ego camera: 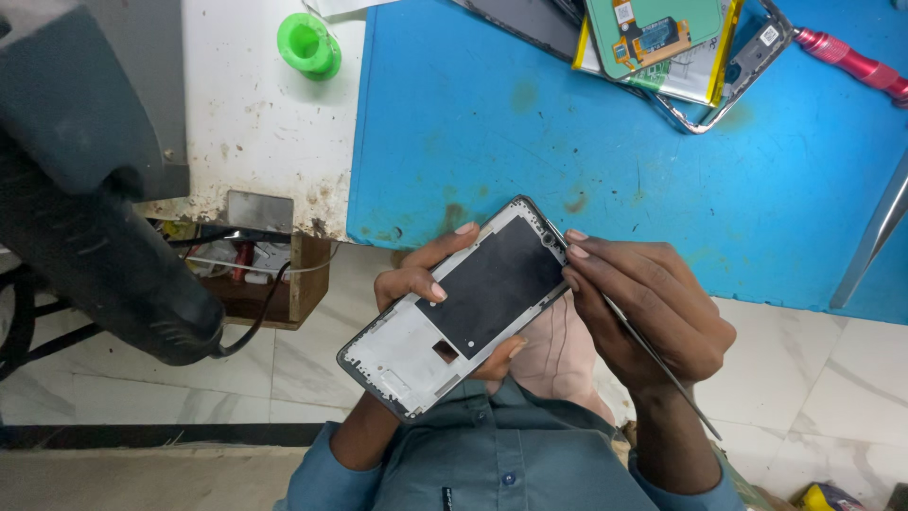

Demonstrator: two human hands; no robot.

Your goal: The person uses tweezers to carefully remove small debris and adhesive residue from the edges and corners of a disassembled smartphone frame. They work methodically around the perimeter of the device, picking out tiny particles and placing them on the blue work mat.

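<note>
The left hand [416, 284] gripped the phone frame [459, 308] from beneath. The right hand [643, 317] pinched a thin metal tool [662, 364], tip touching the frame's upper edge, above the blue mat [567, 123].

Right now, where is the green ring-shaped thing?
In the head view, the green ring sits at the upper left on the white bench top, just left of the blue mat, far from both hands.

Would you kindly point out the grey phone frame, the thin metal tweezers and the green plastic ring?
grey phone frame [402, 355], head view, bare pale lower panel.
thin metal tweezers [662, 369], head view, shaft below the right hand.
green plastic ring [309, 44], head view, rim.
</note>
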